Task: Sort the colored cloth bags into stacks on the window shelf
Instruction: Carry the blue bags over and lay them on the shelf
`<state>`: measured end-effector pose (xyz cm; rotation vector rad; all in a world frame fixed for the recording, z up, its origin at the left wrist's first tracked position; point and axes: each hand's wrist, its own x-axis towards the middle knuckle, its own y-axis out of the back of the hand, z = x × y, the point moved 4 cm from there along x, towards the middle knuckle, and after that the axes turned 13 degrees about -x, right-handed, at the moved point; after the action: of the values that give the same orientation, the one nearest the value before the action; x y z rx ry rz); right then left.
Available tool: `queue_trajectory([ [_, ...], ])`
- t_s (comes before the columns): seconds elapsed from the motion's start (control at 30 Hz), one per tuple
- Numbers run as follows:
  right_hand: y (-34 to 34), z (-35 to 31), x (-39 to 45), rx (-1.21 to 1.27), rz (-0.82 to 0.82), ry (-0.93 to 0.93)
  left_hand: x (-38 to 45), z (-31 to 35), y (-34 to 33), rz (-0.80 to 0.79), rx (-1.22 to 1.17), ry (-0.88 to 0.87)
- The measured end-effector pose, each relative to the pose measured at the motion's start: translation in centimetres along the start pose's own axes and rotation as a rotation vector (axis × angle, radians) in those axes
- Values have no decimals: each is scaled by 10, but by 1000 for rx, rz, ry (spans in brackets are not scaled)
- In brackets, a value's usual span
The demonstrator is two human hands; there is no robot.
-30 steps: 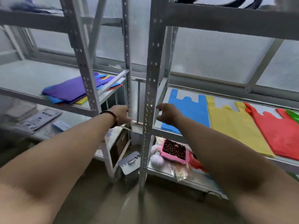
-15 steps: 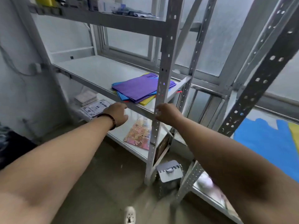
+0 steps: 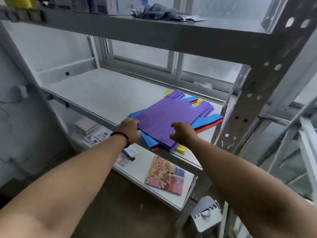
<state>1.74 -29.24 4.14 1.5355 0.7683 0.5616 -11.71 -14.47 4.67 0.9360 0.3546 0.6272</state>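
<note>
left hand (image 3: pixel 131 129) now grips bag pile (image 3: pixel 171 121) edge | right hand (image 3: pixel 182 134) arrived above, fingers spread, empty

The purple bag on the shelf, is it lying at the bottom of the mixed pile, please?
No, the purple bag lies on top of the pile, with blue, red and yellow bags showing beneath its edges.

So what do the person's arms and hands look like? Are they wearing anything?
Both arms are bare all the way up, with no sleeves in view. The left hand has a dark beaded bracelet around its wrist. The right hand has nothing on it: no glove, watch or band. No rings can be seen on either hand.
</note>
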Motion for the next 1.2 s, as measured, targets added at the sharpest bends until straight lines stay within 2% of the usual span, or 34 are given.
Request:
queue_trajectory([
  [0.23,-21,17,52,19,-34,-265,102,-45,-31,-171,20,-47],
  [0.47,-42,23,68,102,-84,-620,178,-68,-50,-330,-38,-96],
  [0.63,-55,21,65,345,-23,-939,214,-67,-57,-390,-173,64],
  [0.77,-67,22,65,697,53,-1107,231,-61,-63,-495,-413,258],
  [0.97,-68,25,71,935,148,-1190,223,-55,-60,-914,-713,504],
  [1.1,-62,31,68,895,127,-1227,222,-52,-52,-922,-802,476],
  [1.13,-61,33,68,932,106,-1229,224,-52,-49,-955,-829,481],
  [1.2,-58,34,67,1111,28,-1237,220,-53,-42,-1083,-907,601],
])
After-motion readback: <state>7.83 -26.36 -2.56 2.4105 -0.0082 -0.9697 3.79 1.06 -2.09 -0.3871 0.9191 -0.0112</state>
